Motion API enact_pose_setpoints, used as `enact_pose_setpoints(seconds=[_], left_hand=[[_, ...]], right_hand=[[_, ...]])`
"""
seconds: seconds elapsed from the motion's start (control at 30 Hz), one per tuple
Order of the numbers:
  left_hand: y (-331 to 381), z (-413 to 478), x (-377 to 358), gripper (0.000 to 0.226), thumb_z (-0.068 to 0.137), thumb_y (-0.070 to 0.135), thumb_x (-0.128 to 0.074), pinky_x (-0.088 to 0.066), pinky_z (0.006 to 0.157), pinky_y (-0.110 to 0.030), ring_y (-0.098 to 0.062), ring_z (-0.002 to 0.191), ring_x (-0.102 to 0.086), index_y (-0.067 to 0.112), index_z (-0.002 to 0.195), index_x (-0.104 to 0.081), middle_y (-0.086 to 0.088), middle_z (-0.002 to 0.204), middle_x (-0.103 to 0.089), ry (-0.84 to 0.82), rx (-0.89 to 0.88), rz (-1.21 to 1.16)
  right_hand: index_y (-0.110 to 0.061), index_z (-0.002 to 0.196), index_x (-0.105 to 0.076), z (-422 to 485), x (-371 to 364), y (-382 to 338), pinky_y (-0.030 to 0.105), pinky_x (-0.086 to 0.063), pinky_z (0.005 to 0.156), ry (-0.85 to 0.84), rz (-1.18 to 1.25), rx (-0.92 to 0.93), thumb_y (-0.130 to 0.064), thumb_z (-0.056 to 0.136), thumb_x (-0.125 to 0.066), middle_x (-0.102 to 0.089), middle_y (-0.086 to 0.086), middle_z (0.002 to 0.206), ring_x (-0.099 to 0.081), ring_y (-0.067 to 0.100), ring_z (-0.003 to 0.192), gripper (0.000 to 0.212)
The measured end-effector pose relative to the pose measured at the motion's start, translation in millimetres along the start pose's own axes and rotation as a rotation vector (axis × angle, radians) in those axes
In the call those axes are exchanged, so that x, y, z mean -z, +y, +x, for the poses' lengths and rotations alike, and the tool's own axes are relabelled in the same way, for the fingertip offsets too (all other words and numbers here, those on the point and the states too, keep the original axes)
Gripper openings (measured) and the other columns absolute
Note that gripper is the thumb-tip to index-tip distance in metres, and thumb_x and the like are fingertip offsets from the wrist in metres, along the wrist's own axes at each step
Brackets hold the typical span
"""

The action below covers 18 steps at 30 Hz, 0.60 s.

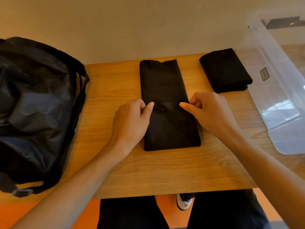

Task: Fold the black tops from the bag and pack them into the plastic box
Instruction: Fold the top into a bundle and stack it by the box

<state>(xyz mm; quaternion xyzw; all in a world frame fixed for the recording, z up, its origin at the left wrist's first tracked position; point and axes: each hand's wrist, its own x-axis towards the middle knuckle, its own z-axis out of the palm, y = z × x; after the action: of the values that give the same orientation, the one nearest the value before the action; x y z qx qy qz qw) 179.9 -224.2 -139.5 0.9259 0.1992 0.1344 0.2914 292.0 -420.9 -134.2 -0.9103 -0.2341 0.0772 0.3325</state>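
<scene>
The left hand [132, 116] is gripping the left edge of a black fabric top [166, 86] folded into a long narrow strip. Its thumb is lying on the cloth and its fingers are curling in at the edge. The right hand [209, 111] is doing the same on the opposite edge, with the thumb pointing inward on top and the fingers tucked against the side. Whether any fingers are reaching under the cloth cannot be told. The two hands are facing each other across the strip and pinching it at about its middle. The strip is lying flat between them on a light wooden table [115, 162], running from beside the wrists out past the fingertips toward the table's far edge. Beyond the right hand, a little to its outer side and apart from it, a second black top [225, 70] is sitting on the table, folded into a compact square. That square is lying just beside the wall of a clear plastic storage box [280, 96], which is standing further out to the right of the right hand. Well to the left of the left hand, a large crumpled black nylon bag [33, 104] is resting on the table, its dark straps hanging down the side nearer the hand. Below the forearms, past the near table edge, legs in dark trousers [132, 215] are showing, and between them a white and black shoe [184, 203] is resting on an orange floor [163, 202].
</scene>
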Motion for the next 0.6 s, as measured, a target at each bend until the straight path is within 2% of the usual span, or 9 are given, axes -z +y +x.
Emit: enact_pose_setpoints(seconds=[0.1,0.17,0.2,0.27,0.37,0.43,0.5,0.6], left_hand=[[3.7,-3.7,6.3,0.037,0.102,0.046,-0.054,-0.031,0.049,-0.019,-0.008,0.051,-0.054,0.02,0.077,-0.063,0.008,0.053,-0.054,-0.045,0.052,-0.061],[7.4,-9.7,14.0,0.037,0.1,0.05,-0.055,-0.033,0.048,-0.02,-0.009,0.049,-0.054,0.02,0.082,-0.066,0.009,0.049,-0.056,-0.103,0.121,-0.186],[9.0,-14.4,18.7,0.035,0.099,0.051,-0.056,-0.038,0.049,-0.028,-0.012,0.049,-0.056,0.02,0.087,-0.066,0.006,0.051,-0.06,-0.142,0.168,-0.258],[12.5,-26.6,27.5,0.028,0.096,0.049,-0.063,-0.049,0.062,-0.042,-0.02,0.057,-0.063,0.022,0.1,-0.062,-0.003,0.062,-0.069,-0.211,0.259,-0.356],[14.5,-46.8,33.2,0.028,0.091,0.038,-0.072,-0.051,0.066,-0.033,-0.008,0.057,-0.063,0.025,0.109,-0.055,0.0,0.069,-0.072,-0.267,0.325,-0.427],[12.8,-55.7,33.3,0.029,0.089,0.031,-0.076,-0.051,0.066,-0.029,-0.006,0.057,-0.063,0.027,0.109,-0.054,0.003,0.072,-0.072,-0.253,0.344,-0.45],[11.5,-61.4,33.6,0.029,0.089,0.026,-0.078,-0.051,0.061,-0.027,-0.009,0.058,-0.065,0.029,0.107,-0.055,0.003,0.075,-0.071,-0.214,0.341,-0.455],[13.0,-69.1,33.3,0.028,0.086,0.022,-0.08,-0.05,0.05,-0.023,-0.012,0.065,-0.069,0.027,0.102,-0.058,0.001,0.08,-0.069,-0.144,0.337,-0.478]], right_hand=[[-0.028,0.085,-0.067,0.5,2.9,-1.2,0.037,-0.059,0.07,-0.031,-0.016,-0.012,-0.055,0.091,-0.061,-0.065,-0.007,0.068,-0.064,0.007,0.068,0.028],[-0.027,0.086,-0.066,-4.8,6.3,-2.2,0.034,-0.058,0.068,-0.052,-0.008,-0.035,-0.061,0.092,-0.054,-0.065,-0.005,0.07,-0.064,0.007,0.067,0.036],[-0.028,0.085,-0.065,-11.4,8.7,-2.3,0.032,-0.057,0.066,-0.075,0.013,-0.057,-0.064,0.092,-0.051,-0.066,-0.005,0.069,-0.064,0.007,0.065,0.04],[-0.03,0.082,-0.064,-29.1,14.0,-1.5,0.028,-0.052,0.062,-0.143,0.028,-0.096,-0.073,0.087,-0.045,-0.066,-0.005,0.068,-0.064,0.005,0.063,0.047],[-0.032,0.081,-0.065,-52.8,19.8,-3.3,0.021,-0.046,0.061,-0.238,0.014,-0.131,-0.079,0.076,-0.043,-0.066,-0.007,0.066,-0.063,-0.001,0.063,0.052],[-0.031,0.08,-0.066,-62.9,19.1,-4.4,0.02,-0.046,0.06,-0.21,0.04,-0.148,-0.076,0.075,-0.049,-0.067,-0.007,0.066,-0.063,-0.002,0.065,0.048],[-0.03,0.079,-0.066,-71.8,16.8,-4.4,0.027,-0.053,0.061,-0.141,0.029,-0.154,-0.071,0.078,-0.056,-0.066,-0.006,0.066,-0.064,0.004,0.062,0.042],[-0.032,0.076,-0.065,-80.9,12.9,-3.0,0.037,-0.058,0.065,-0.136,-0.022,-0.14,-0.066,0.082,-0.057,-0.064,-0.007,0.065,-0.062,0.007,0.063,0.036]])
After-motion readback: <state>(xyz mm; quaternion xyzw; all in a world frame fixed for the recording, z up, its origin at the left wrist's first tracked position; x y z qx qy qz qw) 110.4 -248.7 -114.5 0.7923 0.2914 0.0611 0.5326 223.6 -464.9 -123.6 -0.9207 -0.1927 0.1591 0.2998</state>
